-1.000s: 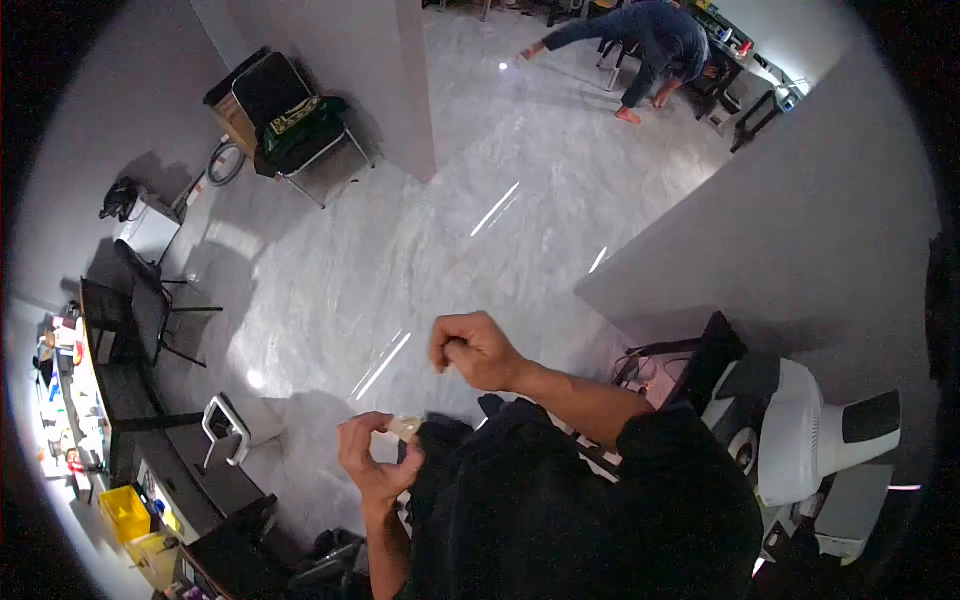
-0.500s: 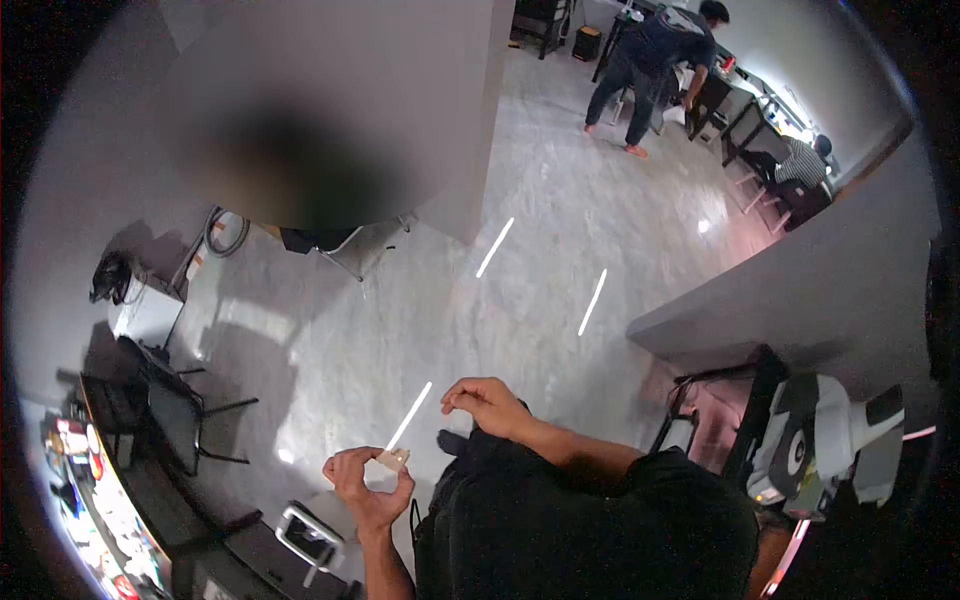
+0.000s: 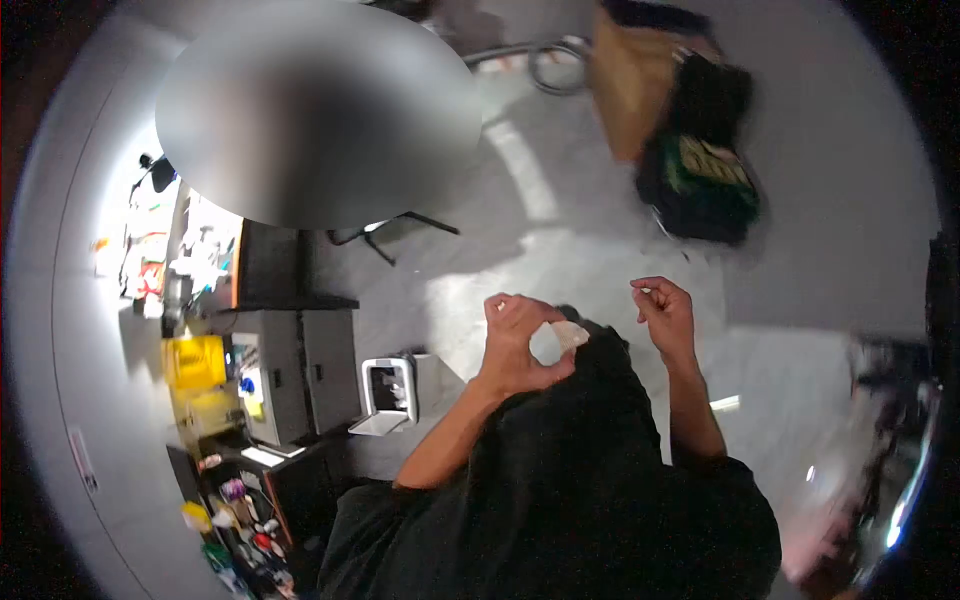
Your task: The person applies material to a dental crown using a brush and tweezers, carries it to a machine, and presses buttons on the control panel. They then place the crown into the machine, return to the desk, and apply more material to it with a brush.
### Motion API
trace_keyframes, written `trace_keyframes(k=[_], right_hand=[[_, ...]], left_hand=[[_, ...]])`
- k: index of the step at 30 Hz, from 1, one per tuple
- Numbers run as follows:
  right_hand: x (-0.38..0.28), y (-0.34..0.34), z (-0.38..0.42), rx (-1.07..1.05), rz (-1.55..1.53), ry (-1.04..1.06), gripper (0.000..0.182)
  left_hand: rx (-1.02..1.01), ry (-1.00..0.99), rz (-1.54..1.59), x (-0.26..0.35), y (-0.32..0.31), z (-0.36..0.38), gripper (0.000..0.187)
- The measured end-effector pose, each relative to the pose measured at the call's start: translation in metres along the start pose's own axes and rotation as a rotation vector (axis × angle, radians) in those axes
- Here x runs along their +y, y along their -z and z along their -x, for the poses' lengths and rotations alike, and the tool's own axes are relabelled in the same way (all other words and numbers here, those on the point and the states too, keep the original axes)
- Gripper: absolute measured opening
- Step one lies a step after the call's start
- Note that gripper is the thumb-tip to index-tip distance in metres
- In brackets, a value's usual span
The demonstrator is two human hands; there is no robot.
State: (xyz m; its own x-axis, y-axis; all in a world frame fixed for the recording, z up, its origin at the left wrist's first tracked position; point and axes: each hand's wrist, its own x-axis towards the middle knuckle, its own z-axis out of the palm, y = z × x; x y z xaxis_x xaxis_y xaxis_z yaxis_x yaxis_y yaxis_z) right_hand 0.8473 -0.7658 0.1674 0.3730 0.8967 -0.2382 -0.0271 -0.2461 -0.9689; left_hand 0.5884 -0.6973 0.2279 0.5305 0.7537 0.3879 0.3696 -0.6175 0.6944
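Note:
My left hand (image 3: 515, 345) is closed in a pinch on a small flat beige piece (image 3: 571, 335); its thumb and forefinger form a ring. The piece sticks out past the fingertips in front of my dark shirt, and its kind is not clear. To the right, apart from it, my right hand (image 3: 668, 315) hangs in the air with curled fingers. A tiny pale spot shows near those fingertips, but I cannot make out whether anything is in them.
A white-rimmed bin (image 3: 390, 392) stands on the floor to the left, beside grey cabinets (image 3: 328, 370). Yellow containers (image 3: 196, 362) and a cluttered shelf (image 3: 250, 530) line the left wall. Ahead right are a cardboard box (image 3: 625, 85) and a dark bag (image 3: 700, 195). A blurred oval covers the upper left.
My view has swung left, from the passage with two people to the bin and cabinets. My left hand still holds the beige piece; my right hand remains curled.

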Motion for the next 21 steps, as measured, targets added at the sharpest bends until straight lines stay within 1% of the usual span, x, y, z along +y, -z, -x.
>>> trace_keyframes(k=[1, 4, 5, 8, 9, 12, 15, 17, 20, 21], right_hand=[[-0.014, -0.017, -0.041, -0.082, 0.072, 0.018, 0.013], [-0.070, -0.097, -0.131, -0.294, 0.254, 0.208, 0.013], [-0.089, -0.122, -0.156, -0.369, 0.232, 0.251, 0.016], [-0.122, -0.198, -0.225, -0.495, 0.396, 0.471, 0.019], [-0.137, -0.222, -0.244, -0.555, 0.483, 0.507, 0.021], [-0.135, -0.300, -0.295, -0.577, 0.450, 0.502, 0.020], [-0.112, -0.366, -0.344, -0.534, 0.461, 0.349, 0.020], [-0.116, -0.407, -0.363, -0.490, 0.483, 0.230, 0.020], [-0.093, -0.464, -0.411, -0.450, 0.461, 0.219, 0.019], [-0.099, -0.484, -0.423, -0.473, 0.580, 0.321, 0.019]], left_hand=[[0.045, 0.012, -0.031, -0.019, 0.014, -0.023, 0.037], [0.168, 0.091, -0.102, -0.070, 0.058, -0.038, 0.037], [0.217, 0.115, -0.134, -0.085, 0.073, -0.047, 0.037], [0.353, 0.194, -0.192, -0.137, 0.117, -0.067, 0.036], [0.393, 0.232, -0.212, -0.154, 0.130, -0.071, 0.034], [0.471, 0.288, -0.266, -0.229, 0.174, -0.076, 0.033], [0.487, 0.347, -0.295, -0.294, 0.227, -0.084, 0.034], [0.482, 0.383, -0.337, -0.327, 0.270, -0.089, 0.034], [0.478, 0.454, -0.382, -0.365, 0.339, -0.101, 0.035], [0.485, 0.468, -0.420, -0.376, 0.357, -0.103, 0.036]])
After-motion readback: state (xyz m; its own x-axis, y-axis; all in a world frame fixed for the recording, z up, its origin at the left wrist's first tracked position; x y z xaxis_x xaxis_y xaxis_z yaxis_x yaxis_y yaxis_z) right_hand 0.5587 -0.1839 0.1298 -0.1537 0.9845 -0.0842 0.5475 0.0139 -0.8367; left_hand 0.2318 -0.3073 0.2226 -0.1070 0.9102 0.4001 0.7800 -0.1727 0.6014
